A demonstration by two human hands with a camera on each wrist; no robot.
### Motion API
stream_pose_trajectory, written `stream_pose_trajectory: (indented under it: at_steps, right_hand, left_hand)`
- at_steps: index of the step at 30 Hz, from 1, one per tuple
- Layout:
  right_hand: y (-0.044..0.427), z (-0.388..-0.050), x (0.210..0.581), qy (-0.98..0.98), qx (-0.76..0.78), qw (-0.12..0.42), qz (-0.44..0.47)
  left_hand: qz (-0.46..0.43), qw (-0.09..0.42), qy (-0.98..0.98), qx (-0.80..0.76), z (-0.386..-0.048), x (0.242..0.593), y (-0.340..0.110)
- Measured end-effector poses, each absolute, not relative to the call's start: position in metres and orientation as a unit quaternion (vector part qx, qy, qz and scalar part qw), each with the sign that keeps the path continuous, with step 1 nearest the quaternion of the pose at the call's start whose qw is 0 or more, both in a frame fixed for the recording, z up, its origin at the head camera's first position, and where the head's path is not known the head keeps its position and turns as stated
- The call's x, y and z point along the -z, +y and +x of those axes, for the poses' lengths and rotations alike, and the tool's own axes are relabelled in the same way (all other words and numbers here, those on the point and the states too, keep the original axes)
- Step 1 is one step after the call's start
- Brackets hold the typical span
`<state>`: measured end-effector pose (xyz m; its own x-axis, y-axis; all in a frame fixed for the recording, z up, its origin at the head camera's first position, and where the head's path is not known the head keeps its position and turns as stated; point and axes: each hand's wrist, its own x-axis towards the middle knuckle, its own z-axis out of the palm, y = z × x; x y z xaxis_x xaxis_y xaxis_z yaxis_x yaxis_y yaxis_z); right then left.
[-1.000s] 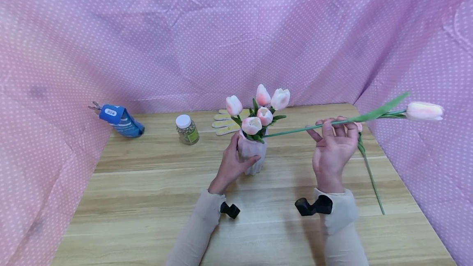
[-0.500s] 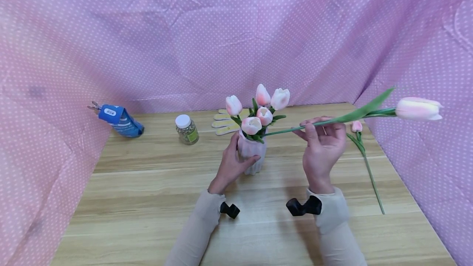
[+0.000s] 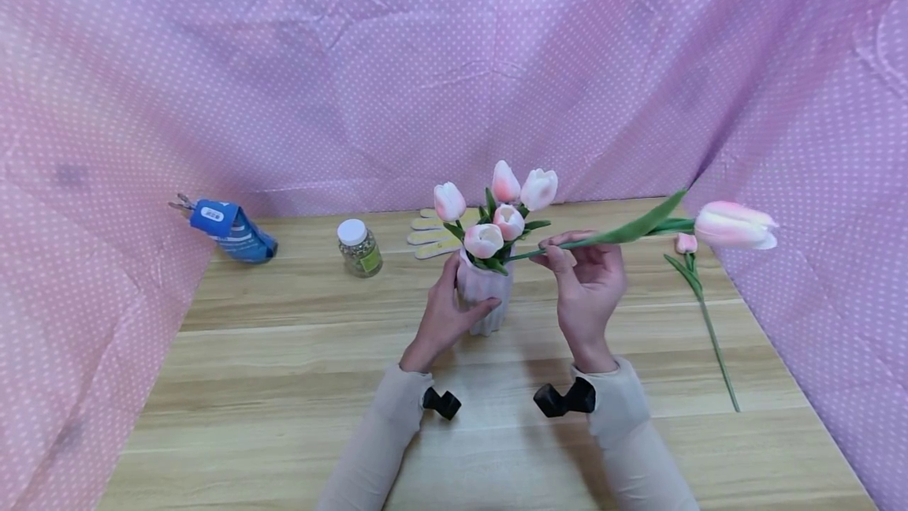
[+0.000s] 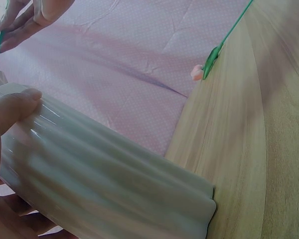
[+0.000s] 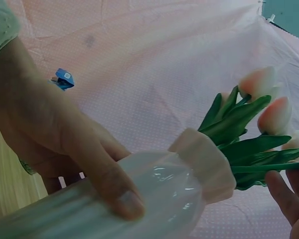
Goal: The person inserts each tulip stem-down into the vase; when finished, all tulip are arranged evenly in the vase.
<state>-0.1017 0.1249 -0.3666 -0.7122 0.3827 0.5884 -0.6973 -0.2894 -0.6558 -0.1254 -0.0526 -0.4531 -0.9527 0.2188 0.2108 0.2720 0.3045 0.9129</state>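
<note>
A pale fluted vase (image 3: 485, 288) stands upright on the table with several pink-and-white tulips (image 3: 484, 242) in its mouth. Its upper body is gripped by my left hand (image 3: 448, 314), thumb across the front and fingers round the far side. My right hand (image 3: 590, 290) pinches the green stem of another tulip (image 3: 734, 225) close to the vase. That tulip lies nearly level, its bloom out to the right, and the stem's lower end disappears into the vase mouth. In the right wrist view the stem (image 5: 261, 168) runs into the ruffled rim (image 5: 204, 167) beside green leaves.
One more tulip (image 3: 715, 341) lies on the table (image 3: 284, 385) at the right. Yellow-and-white gloves (image 3: 433, 239) lie behind the vase. A white-capped jar (image 3: 359, 249) and a blue bag (image 3: 237, 233) with a metal tool in it stand at the left. Pink dotted cloth (image 3: 355, 85) surrounds the table.
My right hand has slid left along with the tulip, closer to the vase, and more of the stem has gone into the mouth. My left hand and the vase have stayed put.
</note>
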Motion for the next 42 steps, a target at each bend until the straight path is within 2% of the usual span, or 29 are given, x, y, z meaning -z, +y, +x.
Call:
stream_pose_trajectory:
  at_steps: [11,22,39,42]
  right_hand:
    - [0.122,-0.106,0.373,-0.498,-0.786,0.315,0.188]
    - [0.116,-0.106,0.379,-0.521,-0.783,0.293,0.175]
    - [0.121,-0.096,0.379,-0.589,-0.736,0.301,0.142]
    - [0.126,-0.090,0.376,-0.561,-0.750,0.322,0.136]
  left_hand:
    - [-0.152,0.024,-0.804,0.575,-0.126,0.454,-0.052]
    - [-0.158,0.031,-0.804,0.573,-0.126,0.455,-0.052]
    - [-0.152,0.022,-0.804,0.574,-0.127,0.456,-0.053]
    - [-0.154,0.022,-0.805,0.572,-0.127,0.455,-0.052]
